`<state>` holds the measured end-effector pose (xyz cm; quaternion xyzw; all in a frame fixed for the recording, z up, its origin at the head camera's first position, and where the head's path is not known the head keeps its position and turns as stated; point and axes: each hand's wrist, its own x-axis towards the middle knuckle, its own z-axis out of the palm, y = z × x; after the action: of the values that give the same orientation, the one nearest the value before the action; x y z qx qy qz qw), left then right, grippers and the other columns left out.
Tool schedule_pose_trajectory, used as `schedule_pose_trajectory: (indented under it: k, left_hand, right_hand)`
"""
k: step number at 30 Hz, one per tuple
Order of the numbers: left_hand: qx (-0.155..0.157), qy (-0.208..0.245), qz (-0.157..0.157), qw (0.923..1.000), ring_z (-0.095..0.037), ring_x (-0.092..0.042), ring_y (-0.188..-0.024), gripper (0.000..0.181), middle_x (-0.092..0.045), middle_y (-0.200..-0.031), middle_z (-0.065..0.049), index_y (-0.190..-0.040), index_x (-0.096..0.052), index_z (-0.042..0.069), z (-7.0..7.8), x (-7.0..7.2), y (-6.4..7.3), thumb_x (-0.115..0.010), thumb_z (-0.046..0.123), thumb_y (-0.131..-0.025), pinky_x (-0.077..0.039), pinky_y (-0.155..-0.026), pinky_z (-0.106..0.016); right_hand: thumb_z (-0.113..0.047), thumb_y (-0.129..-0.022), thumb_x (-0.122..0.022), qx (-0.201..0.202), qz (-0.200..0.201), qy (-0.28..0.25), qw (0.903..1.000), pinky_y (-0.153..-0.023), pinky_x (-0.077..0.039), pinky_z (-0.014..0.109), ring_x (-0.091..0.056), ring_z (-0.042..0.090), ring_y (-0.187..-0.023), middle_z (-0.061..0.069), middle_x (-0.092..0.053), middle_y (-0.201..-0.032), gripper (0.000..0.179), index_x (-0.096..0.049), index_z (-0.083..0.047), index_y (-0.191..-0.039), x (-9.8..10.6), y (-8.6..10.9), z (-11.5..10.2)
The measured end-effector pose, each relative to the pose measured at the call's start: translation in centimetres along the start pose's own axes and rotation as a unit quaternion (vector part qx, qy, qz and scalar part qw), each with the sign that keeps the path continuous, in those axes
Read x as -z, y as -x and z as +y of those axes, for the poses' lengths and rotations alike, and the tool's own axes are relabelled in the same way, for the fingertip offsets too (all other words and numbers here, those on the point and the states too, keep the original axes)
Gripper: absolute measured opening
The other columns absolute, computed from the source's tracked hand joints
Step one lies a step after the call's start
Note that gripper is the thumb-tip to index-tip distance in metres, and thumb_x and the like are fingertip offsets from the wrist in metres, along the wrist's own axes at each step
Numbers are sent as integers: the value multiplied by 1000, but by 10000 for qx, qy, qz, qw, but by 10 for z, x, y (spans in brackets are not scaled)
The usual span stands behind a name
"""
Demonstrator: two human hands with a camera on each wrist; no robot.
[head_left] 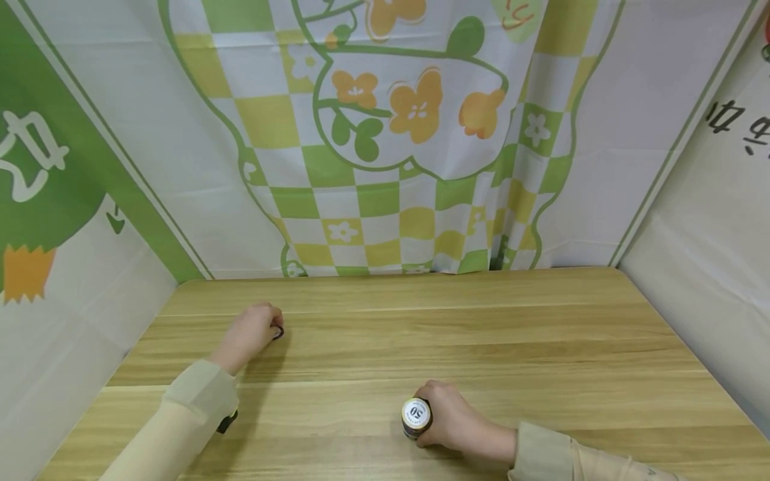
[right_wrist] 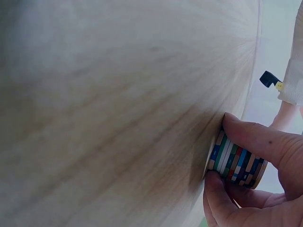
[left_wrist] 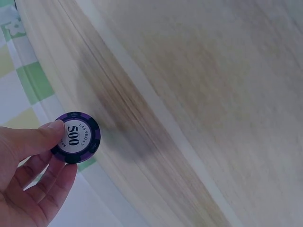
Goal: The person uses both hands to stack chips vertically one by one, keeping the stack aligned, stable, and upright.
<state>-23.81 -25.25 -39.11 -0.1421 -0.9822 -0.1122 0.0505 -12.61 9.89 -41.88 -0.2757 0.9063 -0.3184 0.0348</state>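
Over the table's left part, my left hand (head_left: 252, 332) pinches a single poker chip (left_wrist: 76, 138) between thumb and fingers. The chip has a black and purple rim and a white face marked "500 Las Vegas"; only its edge shows in the head view. Nearer the front and right of the middle, my right hand (head_left: 454, 419) grips a stack of poker chips (head_left: 416, 414). A white face marked "50" tops the stack. In the right wrist view the stacked chips (right_wrist: 236, 161) show blue, green, red and tan edges, with thumb and fingers on opposite sides and the stack's base at the tabletop.
The wooden table (head_left: 481, 334) runs back to a green and yellow checked cloth (head_left: 400, 220) with flowers. White printed cloth walls (head_left: 710, 220) border it at both sides. A black camera mount (head_left: 227, 421) shows at the left sleeve's cuff.
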Motion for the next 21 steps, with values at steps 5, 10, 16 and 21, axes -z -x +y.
schedule_pose_trajectory:
  k: [5, 10, 16, 21]
  left_hand:
    - [-102, 22, -124, 9999, -17, -47, -65, 11, -53, -74, -3, -71, -61, 8, 7, 2, 2, -64, 2, -80, -44, -57, -34]
    - [-213, -91, -137, 9996, -16, -49, -65, 10, -55, -74, -2, -73, -62, 8, 15, 2, 3, -63, 2, -80, -45, -56, -33]
    - [-367, -179, -66, 9991, -16, -53, -65, 10, -55, -73, 0, -73, -63, 9, 24, 2, 4, -66, 2, -78, -47, -56, -32]
    - [-524, -266, -68, 9983, -14, -53, -64, 10, -53, -72, 2, -71, -63, 10, 33, 2, 6, -68, 4, -77, -47, -56, -30]
  right_hand:
    - [-6, -43, -84, 7, 23, 21, 10000, -67, -47, 23, -53, 10, -72, -2, -56, -79, 45, -62, -4, -82, 0, 0, 0]
    - [-6, -43, -84, -7, 41, 18, 10000, -66, -47, 23, -53, 10, -72, -2, -56, -79, 44, -62, -4, -82, -1, 0, 0]
    - [-6, -44, -84, 4, 41, 8, 10000, -67, -47, 23, -53, 10, -72, -2, -57, -79, 44, -62, -3, -82, 0, 0, 0]
    - [-6, -44, -84, 36, 44, 40, 10000, -66, -47, 23, -53, 10, -71, -2, -57, -78, 44, -63, -3, -82, 0, 0, 0]
